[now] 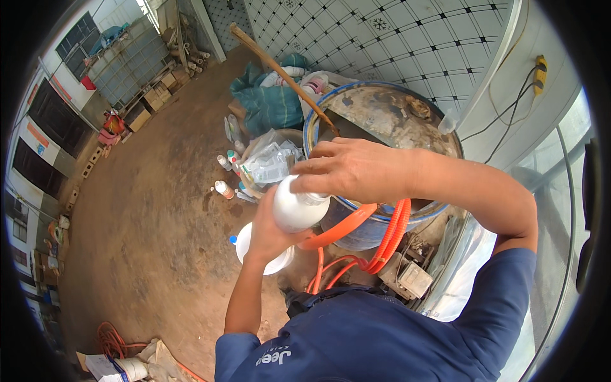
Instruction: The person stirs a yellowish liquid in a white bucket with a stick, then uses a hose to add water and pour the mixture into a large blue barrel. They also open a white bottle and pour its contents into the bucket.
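A white plastic bottle [294, 209] is held in front of me, with my left hand [268, 228] wrapped round its side. My right hand [353, 167] reaches across from the right, its fingers curled over the bottle's top end. Whatever cap or neck lies under those fingers is hidden. Just beyond the bottle stands a large blue-rimmed drum [328, 102] with a partial, dirty cover [394, 111]. A wooden stick [275, 65] leans out of the drum's uncovered part. Below my left hand, a white container [277, 262] rests on the floor, partly covered by my arm.
Orange hoses [393, 239] loop over the drum's near side. A tub holding clear plastic bags [272, 162] stands left of the drum, with small bottles [223, 189] around it. A green sack [267, 105] lies behind. A small pump-like machine [412, 278] sits by the right wall.
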{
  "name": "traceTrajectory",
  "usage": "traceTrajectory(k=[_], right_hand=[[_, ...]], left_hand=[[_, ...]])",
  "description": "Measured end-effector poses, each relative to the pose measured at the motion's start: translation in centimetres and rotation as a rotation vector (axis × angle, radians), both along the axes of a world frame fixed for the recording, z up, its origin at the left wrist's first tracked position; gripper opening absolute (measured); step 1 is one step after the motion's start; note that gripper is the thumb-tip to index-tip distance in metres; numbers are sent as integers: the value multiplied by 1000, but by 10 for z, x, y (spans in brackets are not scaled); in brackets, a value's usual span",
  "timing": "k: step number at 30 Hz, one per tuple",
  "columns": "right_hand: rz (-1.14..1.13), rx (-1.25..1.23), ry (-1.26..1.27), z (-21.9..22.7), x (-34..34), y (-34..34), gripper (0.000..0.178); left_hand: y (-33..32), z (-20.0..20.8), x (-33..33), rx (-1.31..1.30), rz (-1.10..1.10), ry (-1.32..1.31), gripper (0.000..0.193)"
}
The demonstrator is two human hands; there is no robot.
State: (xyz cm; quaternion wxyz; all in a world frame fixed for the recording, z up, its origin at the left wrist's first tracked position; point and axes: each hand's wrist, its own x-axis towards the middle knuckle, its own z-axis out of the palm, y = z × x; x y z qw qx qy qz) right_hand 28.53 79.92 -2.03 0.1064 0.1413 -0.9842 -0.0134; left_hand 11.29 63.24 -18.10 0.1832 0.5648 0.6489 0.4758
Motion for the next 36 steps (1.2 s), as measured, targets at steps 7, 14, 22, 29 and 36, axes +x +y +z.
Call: traceTrajectory(k=[7, 14, 22, 29, 36], right_hand=[[-420, -210, -511, 11, -9, -12, 51], [47, 34, 68, 13, 7, 18, 34], [-471, -919, 181, -28, 51, 82, 60], [-1004, -969, 543, -132, 115, 197, 69], [-1353, -765, 677, -216, 123, 282, 73]], left_hand=[[5, -9, -4, 32, 12, 139, 113], [12, -16, -10, -18, -38, -17, 114], [15, -40, -15, 89, -27, -56, 120], [17, -58, -14, 276, 120, -4, 108], [26, -62, -10, 281, 229, -74, 112]])
